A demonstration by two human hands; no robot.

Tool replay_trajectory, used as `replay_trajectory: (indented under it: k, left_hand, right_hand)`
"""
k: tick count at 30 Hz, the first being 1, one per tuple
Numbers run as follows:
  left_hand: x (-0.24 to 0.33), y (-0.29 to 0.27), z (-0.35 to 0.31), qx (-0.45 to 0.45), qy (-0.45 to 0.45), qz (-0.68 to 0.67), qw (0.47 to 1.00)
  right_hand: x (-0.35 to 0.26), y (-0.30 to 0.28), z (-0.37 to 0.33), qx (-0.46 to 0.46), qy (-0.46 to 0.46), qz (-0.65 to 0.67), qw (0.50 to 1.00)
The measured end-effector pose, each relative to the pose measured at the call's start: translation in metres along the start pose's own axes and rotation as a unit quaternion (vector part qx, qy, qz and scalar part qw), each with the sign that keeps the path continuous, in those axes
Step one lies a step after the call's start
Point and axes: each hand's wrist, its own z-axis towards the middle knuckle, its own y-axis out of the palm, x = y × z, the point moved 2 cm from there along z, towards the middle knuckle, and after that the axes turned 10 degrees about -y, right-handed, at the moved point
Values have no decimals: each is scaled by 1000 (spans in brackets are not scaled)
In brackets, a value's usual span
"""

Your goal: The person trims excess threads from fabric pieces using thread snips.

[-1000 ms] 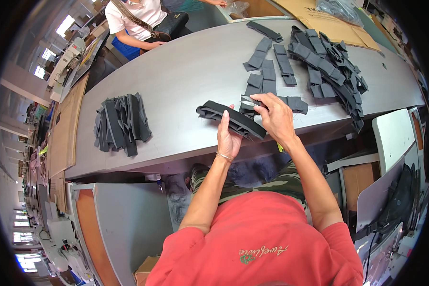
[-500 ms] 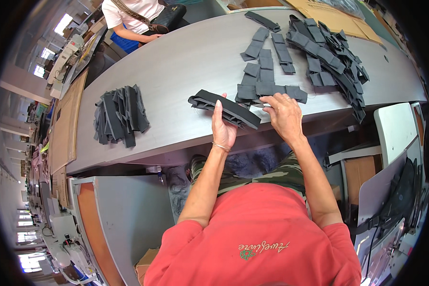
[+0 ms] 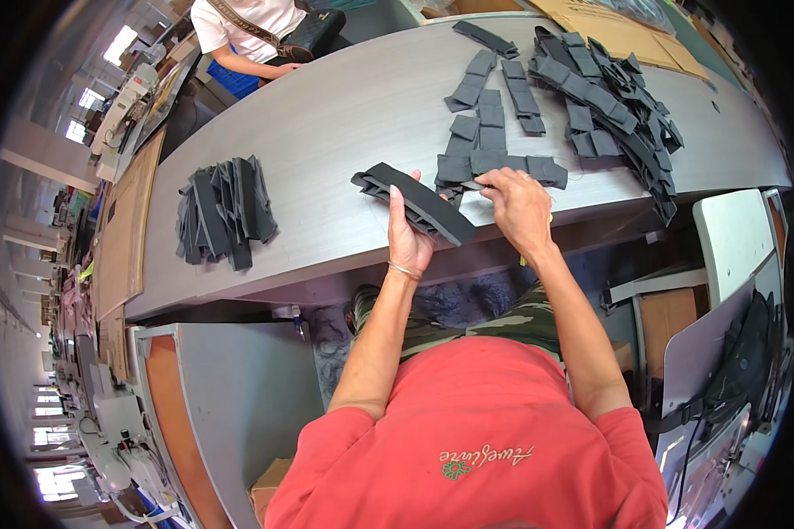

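My left hand [image 3: 409,236] is closed around a bundle of dark grey fabric strips [image 3: 415,201], held tilted over the table's near edge, thumb on top. To its right, my right hand [image 3: 518,210] is closed, with finger and thumb pinched. A thin tool with a pale tip [image 3: 473,186] pokes out from the fingers, and yellow bits show by the palm; its kind is mostly hidden. Just beyond my right hand lie loose grey folded fabric strips [image 3: 492,132], some overlapping. My right fingertips are close to the nearest strip [image 3: 543,170]; contact is unclear.
A neat stack of grey strips [image 3: 225,212] stands at left on the grey table [image 3: 326,115]. A larger tangled heap [image 3: 604,106] lies at right, near flat cardboard [image 3: 626,35]. Across the table sits a person in a white shirt [image 3: 247,26]. A grey cabinet [image 3: 247,370] stands below left.
My right hand has risen slightly and moved a little left; yellow bits now show beside its palm. The bundle in my left hand has shifted slightly and turned.
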Motion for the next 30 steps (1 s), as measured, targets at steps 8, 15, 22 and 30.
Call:
replay_trajectory:
  k: [8,15,22,30]
  left_hand:
    - [12,-1,-10,-32,17,25,999]
    - [15,17,-21,-35,22,28,999]
    - [18,21,-34,-36,15,68,997]
    - [22,22,-47,-95,3,108,990]
  right_hand:
    - [-19,-15,-27,-45,212,394,893]
    - [-48,-24,-19,-33,74,266,961]
    - [-60,-29,-15,1,8,181,983]
    - [-63,-37,-19,7,97,288,953]
